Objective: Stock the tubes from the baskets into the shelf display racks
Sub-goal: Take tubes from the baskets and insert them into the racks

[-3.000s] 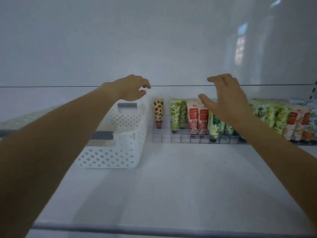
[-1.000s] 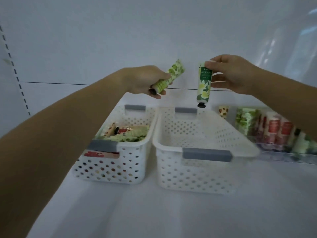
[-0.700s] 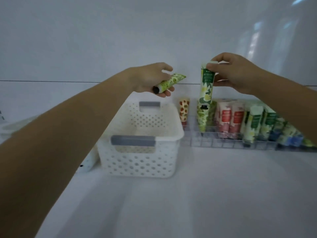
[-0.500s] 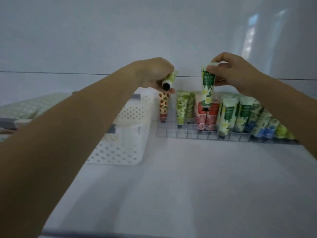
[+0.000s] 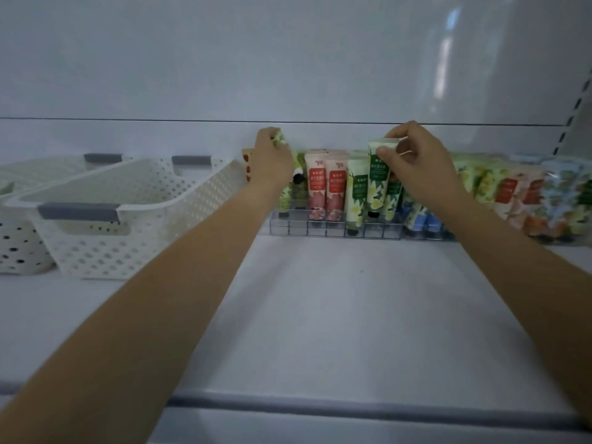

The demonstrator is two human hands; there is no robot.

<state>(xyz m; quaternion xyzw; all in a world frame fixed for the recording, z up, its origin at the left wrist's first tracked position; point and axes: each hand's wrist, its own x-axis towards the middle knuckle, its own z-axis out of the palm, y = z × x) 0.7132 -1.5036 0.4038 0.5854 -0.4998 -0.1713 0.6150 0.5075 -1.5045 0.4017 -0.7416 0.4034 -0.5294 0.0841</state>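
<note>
1. At the far left edge stands a white perforated basket (image 5: pixel 19 225), partly cut off by the frame. What is inside it cannot be seen clearly.
2. Just beside it, touching or almost touching, stands a second white basket (image 5: pixel 137 225) with grey handles. The visible part of its inside shows no tubes.
3. Right of this basket, a tube with red spots (image 5: pixel 246 165) stands at the left end of the clear display rack (image 5: pixel 333 227). It is partly hidden behind the left hand.
4. The left hand (image 5: pixel 272 165) has its fingers curled round a light green tube (image 5: pixel 279 137). The crimped end comes out above the hand and the black cap below it. The tube is held over the left end of the rack, above the green tubes standing there.
5. Next in the rack stand two red tubes (image 5: pixel 325 190) side by side, cap down, and then a white-green flower tube (image 5: pixel 355 197).
6. The right hand (image 5: pixel 419 161) pinches the top of a dark green flower tube (image 5: pixel 378 184) between thumb and fingertips. The tube hangs upright with its cap down at the grid of the rack. Whether it already sits in a cell I cannot tell.
7. Below the right wrist there are blue tubes (image 5: pixel 416 216) in the rack.
8. Further right, more green, red and blue-patterned tubes (image 5: pixel 528 200) stand close together; they are blurred.
9. Everything rests on a white shelf (image 5: pixel 320 315).
</note>
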